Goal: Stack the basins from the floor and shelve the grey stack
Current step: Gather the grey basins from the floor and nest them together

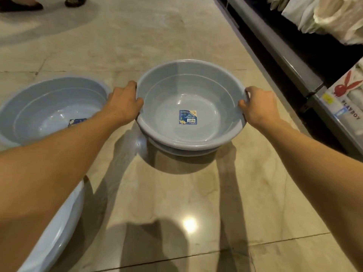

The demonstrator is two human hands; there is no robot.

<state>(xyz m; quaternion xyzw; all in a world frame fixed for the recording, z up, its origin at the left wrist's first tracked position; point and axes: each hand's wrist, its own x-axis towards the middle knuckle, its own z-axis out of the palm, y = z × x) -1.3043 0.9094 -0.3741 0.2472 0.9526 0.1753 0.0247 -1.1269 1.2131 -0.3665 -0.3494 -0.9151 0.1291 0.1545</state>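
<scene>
We see both arms stretched forward over a glossy beige tiled floor (167,203). Between the hands sits a grey stack (191,122) of round plastic basins, nested one inside another; the rim of a lower basin shows beneath the top one at the near edge. We cannot tell whether the stack rests on the floor or is just lifted off it, though a dark shadow lies under its near side. A blue label (187,117) is stuck to the inside bottom of the top basin.

Our left hand (122,104) grips the stack's left rim, the thumb hooked over the lip into the bowl and the fingers curled around the outside. Our right hand (259,104) holds the right rim the same way, thumb on the lip and fingers wrapped behind it. Both hands are closed on the rim.

To the left lies a light blue basin (49,108) on the floor, partly hidden by our left forearm, with its own dark label inside. The rim of another light blue basin (64,216) shows at the near left, under the forearm.

Along the right runs a grey metal shelf (284,57), carrying white packaged goods (334,14) at the far end and a white box with a red rabbit logo (345,95) nearer. At the far left, a person's feet (74,1) stand on the floor.
</scene>
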